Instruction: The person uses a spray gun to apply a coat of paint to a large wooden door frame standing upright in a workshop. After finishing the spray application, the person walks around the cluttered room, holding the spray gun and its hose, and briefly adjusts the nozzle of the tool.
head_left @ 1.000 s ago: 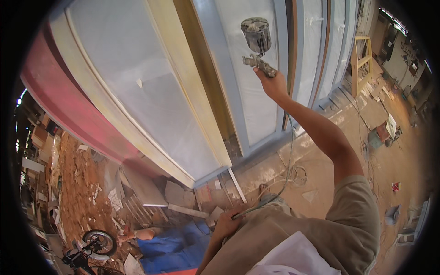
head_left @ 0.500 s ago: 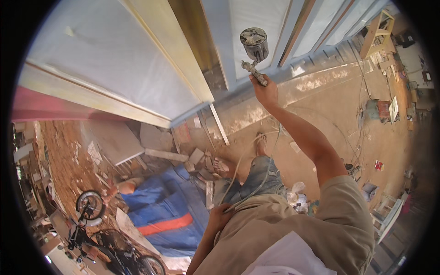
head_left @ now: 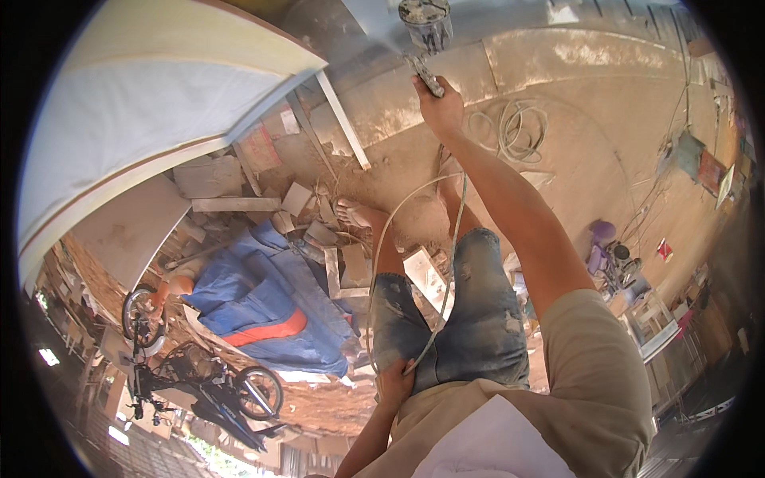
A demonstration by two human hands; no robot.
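Note:
My right hand (head_left: 440, 107) is closed round the handle of a paint-spattered spray gun (head_left: 422, 73), arm stretched forward. A stained round cup (head_left: 427, 28) sits on top of the gun. Pale mist shows at the gun's nozzle, near the low edge of a light blue-grey panel (head_left: 374, 14). Down by my waist, my left hand (head_left: 394, 384) is closed on a thin pale hose (head_left: 371, 299), which loops up in front of my legs towards my right arm. How the hose joins the gun is hidden.
A large white framed panel (head_left: 151, 119) stands at left. Wood offcuts (head_left: 235, 205) and a blue tarp (head_left: 239, 279) lie around my feet. Coiled hose (head_left: 522, 131) rests on the dusty floor. A motorcycle (head_left: 199, 374) is at lower left, a small white wooden frame (head_left: 653, 323) at right.
The view has tilted down, so less of the panels shows. My right hand has brought the spray gun lower along the panels. My left hand keeps hold of the hose.

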